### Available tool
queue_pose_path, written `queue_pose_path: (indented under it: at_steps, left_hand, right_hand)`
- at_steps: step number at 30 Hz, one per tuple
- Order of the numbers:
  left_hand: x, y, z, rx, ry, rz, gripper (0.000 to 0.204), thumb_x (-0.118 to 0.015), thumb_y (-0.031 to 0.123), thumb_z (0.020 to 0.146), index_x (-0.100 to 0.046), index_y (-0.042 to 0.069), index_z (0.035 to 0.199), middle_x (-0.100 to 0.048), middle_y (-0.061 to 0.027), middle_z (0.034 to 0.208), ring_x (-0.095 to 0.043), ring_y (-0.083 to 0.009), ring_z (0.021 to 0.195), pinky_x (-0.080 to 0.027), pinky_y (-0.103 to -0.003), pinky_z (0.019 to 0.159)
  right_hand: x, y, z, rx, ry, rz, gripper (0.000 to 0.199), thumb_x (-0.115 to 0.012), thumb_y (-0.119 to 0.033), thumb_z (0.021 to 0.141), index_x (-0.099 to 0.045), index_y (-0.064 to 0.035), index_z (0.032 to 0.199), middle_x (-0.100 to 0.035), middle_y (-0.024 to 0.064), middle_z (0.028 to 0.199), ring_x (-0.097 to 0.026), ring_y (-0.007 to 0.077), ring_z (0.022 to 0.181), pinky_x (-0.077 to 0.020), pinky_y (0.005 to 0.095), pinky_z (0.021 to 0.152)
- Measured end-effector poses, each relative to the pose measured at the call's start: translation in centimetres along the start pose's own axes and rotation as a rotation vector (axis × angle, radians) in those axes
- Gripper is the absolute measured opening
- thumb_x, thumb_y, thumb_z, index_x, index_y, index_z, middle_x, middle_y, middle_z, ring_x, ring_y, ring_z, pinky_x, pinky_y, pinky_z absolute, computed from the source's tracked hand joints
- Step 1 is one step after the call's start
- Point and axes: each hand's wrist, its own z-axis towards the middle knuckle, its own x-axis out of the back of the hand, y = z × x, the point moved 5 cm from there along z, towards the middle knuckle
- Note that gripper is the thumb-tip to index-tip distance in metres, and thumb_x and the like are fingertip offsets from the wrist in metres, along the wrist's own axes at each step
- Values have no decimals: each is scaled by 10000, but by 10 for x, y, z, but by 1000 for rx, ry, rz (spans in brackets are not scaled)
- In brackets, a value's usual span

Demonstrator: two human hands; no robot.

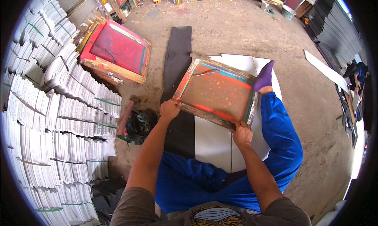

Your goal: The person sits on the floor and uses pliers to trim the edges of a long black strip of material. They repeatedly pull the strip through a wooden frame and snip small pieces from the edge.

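The person sits on the floor in blue trousers (275,147). The right hand (242,134) grips the near edge of a wooden screen-printing frame (215,93), and the left hand (169,109) clasps its left corner. The frame lies over white sheets (212,143) beside a black strip (179,60). Farther off rests a second, red-meshed frame (116,49).

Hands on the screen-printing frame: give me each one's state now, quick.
Left hand: closed on the near left corner of the wooden screen-printing frame.
Right hand: closed on the frame's near right corner.
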Motion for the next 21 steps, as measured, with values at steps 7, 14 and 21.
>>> queue_pose_path:
  at_steps: [7, 14, 21]
  left_hand:
    - [77, -136, 25, 377, 326, -454, 283, -686, 281, 859, -756, 11, 906, -702, -236, 834, -707, -393, 795, -529, -436, 720]
    - [132, -153, -42, 116, 258, -302, 271, -684, 268, 894, -757, 8, 910, -714, -231, 814, -738, -327, 787, -542, -441, 715]
    - [119, -130, -116, 379, 6, -108, 253, -735, 212, 829, -756, -27, 908, -754, -186, 932, -739, -309, 764, -580, -461, 691]
  right_hand:
    - [-6, -3, 3, -40, -145, -42, 472, -782, -326, 829, -636, -184, 1255, -638, 59, 1222, -644, 321, 1131, -552, 473, 912]
    - [-5, -5, 0, -20, -9, -49, 389, -812, -285, 799, -675, -141, 1133, -662, 44, 1145, -653, 307, 1092, -558, 467, 884]
    - [-4, -4, 0, -23, 1, -6, 418, -818, -281, 794, -671, -143, 1161, -657, 51, 1176, -648, 306, 1095, -544, 457, 900]
